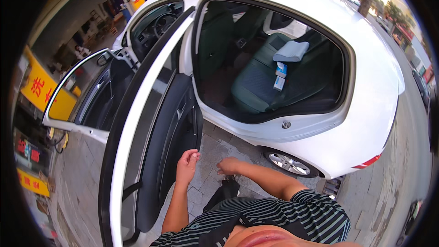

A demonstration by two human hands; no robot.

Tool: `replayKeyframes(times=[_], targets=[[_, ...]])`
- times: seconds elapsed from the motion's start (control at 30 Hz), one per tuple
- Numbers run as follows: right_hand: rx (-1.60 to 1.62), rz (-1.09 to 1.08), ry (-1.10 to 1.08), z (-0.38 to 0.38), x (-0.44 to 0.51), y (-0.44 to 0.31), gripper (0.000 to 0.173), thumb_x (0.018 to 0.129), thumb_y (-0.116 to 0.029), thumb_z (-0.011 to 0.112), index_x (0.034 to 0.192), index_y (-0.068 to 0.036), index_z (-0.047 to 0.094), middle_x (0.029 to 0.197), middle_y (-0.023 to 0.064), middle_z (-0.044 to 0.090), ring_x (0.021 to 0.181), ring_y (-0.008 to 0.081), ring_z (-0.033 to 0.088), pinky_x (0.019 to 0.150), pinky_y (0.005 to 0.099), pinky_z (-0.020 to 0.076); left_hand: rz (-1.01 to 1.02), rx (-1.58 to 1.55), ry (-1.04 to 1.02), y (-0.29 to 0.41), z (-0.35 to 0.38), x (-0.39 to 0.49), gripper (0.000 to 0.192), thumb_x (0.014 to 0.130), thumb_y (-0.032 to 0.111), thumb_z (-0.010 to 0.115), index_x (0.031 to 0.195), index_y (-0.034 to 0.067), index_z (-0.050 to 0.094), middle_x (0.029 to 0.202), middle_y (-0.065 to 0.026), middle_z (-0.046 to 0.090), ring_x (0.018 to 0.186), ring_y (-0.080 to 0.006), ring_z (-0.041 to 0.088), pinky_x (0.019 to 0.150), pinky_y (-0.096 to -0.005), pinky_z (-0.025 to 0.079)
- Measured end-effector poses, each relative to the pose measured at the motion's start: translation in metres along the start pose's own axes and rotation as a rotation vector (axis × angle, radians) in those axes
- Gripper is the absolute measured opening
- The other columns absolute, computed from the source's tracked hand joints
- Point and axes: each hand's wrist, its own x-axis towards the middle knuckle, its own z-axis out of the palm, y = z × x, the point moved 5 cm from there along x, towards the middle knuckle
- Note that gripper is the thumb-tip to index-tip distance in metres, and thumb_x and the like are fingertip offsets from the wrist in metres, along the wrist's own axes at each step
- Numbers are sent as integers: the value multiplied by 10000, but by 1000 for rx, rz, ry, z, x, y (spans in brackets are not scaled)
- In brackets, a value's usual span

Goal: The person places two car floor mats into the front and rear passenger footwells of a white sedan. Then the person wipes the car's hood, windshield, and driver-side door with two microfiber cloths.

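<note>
A white car (pixel 374 65) stands before me with its rear side door (pixel 173 123) swung out to my left. My left hand (pixel 187 167) is raised beside the lower part of that door's black inner panel. Its fingers are loosely bent, and nothing shows in them. To its right, above the paving, my right hand (pixel 229 165) hangs with loosely curled fingers and no visible object. On the dark green rear seat (pixel 253 79) rest a light grey contoured pillow (pixel 291 51), a blue-and-white tissue box (pixel 281 70) and a smaller white-and-blue box (pixel 279 83).
The front door (pixel 99 92) also stands open, farther left. A rear wheel (pixel 289 163) is near my right arm, and a metal door striker (pixel 286 124) projects from the door frame. Grey paving (pixel 212 144) lies underfoot. Yellow signs (pixel 48 85) bearing writing mark a shopfront at left.
</note>
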Motion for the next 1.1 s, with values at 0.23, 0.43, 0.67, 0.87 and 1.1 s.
replayKeyframes(times=[0.23,0.43,0.67,0.87,1.1], targets=[[41,134,-50,138,-116,42,398,994,-455,678,998,-66,759,1017,225,772,985,461,731,859,575,572,1127,452,440,231,-67,-266,51,1045,-5,643,1074,13,682,878,-125,763,724,-179,717,634,-296,563],[-68,267,-580,262,-259,38,366,984,-372,682,1102,-38,771,963,190,807,866,387,779,797,495,609,1260,644,291,261,-146,-378,150,1138,141,514,1182,23,596,819,-78,655,651,-180,688,558,-255,484],[159,471,-537,311,-210,-49,311,1019,-321,658,1130,-42,737,901,186,787,763,337,761,660,459,583,670,1,563,164,-330,-382,188,1111,124,585,1191,32,729,820,0,663,714,-58,569,642,-245,463],[342,551,-336,353,-101,-155,264,1048,-277,637,1153,-45,708,849,183,769,675,293,747,543,428,561,523,262,108,114,-392,-392,206,1076,178,641,1225,89,751,936,-66,787,802,-180,748,731,-328,576],[362,627,-342,451,-47,-239,276,1023,-304,658,1080,-44,728,874,168,773,695,294,729,575,442,563,316,307,-34,93,-505,-421,289,1057,203,680,1324,97,708,1150,-57,756,961,-174,724,819,-341,572]])
